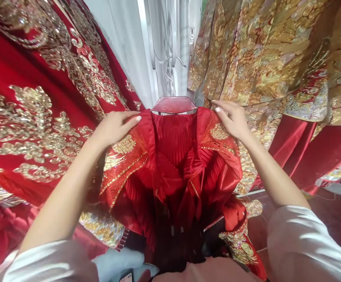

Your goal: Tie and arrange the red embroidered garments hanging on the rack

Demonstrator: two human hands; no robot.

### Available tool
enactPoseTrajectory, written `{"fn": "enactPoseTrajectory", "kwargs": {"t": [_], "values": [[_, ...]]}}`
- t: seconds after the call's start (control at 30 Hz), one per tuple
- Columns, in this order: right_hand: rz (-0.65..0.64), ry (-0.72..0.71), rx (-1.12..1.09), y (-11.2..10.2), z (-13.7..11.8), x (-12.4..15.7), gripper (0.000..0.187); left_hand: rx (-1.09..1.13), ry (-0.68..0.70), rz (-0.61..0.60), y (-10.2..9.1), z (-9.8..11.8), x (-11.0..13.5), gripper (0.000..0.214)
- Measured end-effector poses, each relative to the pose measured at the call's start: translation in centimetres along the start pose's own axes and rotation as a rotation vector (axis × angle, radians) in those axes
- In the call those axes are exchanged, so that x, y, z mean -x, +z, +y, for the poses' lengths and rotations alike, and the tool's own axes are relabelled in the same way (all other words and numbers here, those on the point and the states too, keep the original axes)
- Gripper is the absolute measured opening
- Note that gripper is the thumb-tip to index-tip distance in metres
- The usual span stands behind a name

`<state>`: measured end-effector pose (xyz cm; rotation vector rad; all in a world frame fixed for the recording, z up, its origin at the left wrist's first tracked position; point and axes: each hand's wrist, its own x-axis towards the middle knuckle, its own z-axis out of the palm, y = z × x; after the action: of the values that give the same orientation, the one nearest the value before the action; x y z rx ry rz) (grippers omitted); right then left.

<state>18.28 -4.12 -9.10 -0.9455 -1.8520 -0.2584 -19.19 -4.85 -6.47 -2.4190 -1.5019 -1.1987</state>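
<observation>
White sleeves (305, 246), red garment (173, 164) shoulders under both hands' fingers (130, 119), on hanger (174, 105)

Hanger (174, 105) shoulders under red garment (173, 156)

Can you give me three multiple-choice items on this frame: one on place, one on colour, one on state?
1. Where does the left hand rest?
A. On the left shoulder of the red garment
B. On the hanger hook
C. On the floor

2. What colour is the pleated fabric at the garment's middle?
A. Blue
B. Red
C. White

3. How does the garment stand with the hanger?
A. Folded flat on a table
B. Lying on the floor
C. Draped on the hanger, both hands at its shoulders

Answers:
1. A, the left hand's fingers lie on the gold-embroidered left shoulder.
2. B, the pleats below the hanger are red.
3. C, the hanger's top shows above the collar, with the right hand on the other shoulder.
</observation>
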Motion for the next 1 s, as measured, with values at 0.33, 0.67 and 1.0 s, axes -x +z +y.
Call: {"fn": "enactPoseTrajectory", "kwargs": {"t": [0.33, 0.67, 1.0], "values": [[-0.382, 0.275, -0.323, 10.1, -10.1, 23.3, 0.027, 0.132, 0.067, 0.099, 17.8, 5.0, 21.9, 0.014], [-0.355, 0.707, -0.243, 12.7, -8.8, 26.2, 0.031, 0.28, -0.53, -0.181, 30.1, 4.5, 19.1, 0.026], [-0.44, 0.706, -0.407, 13.4, -13.2, 29.0, 0.013, 0.44, -0.612, -0.03, 26.0, 6.1, 30.7, 0.009]]}}
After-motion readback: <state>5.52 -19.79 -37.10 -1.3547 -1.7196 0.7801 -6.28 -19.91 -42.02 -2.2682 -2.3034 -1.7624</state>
